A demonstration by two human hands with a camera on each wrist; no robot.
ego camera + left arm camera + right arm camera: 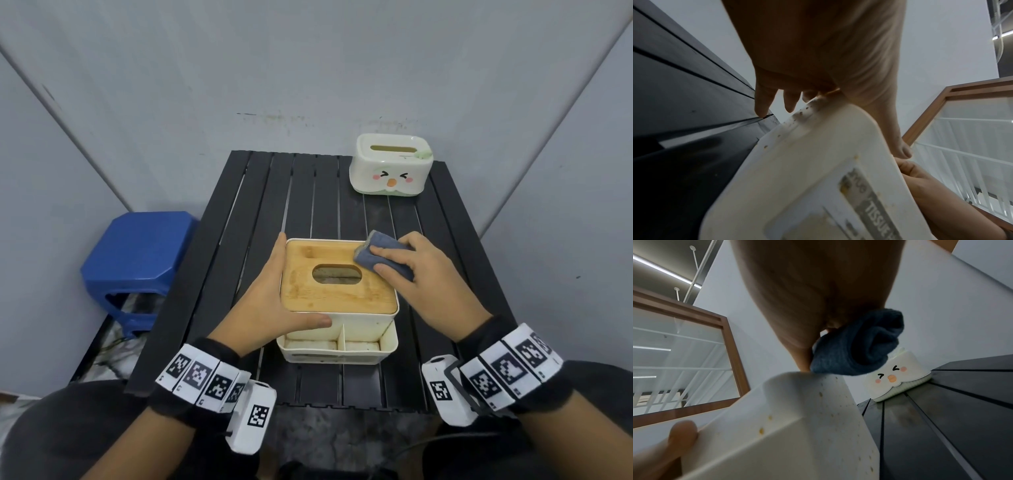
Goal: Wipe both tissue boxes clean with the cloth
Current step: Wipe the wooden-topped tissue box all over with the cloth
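A: What is held in the right hand?

B: A folded blue cloth is held down by the fingers and thumb. It is pressed on the far right corner of the wooden lid.

A: And the left hand?

B: No cloth is held there. The near tissue box is kept steady by it. The flat fingers are laid along the left side of the box, and the thumb is pressed on the front. The hand is not closed round the box.

A: Where is that box?

B: It is set in the middle of the black bench, close to the person. Little brown spots can be seen on its cream sides in the wrist views, so the sides are likely not wiped yet.

A: And the other box?

B: The duck-face tissue box is set at the far right corner of the bench, well apart from both hands. It is not touched by anything.

A: So how much is done?

B: It looks like an early part of the job. The first lid is being wiped. The sides and the whole second box are probably left. A blue stool is seen beside the bench.
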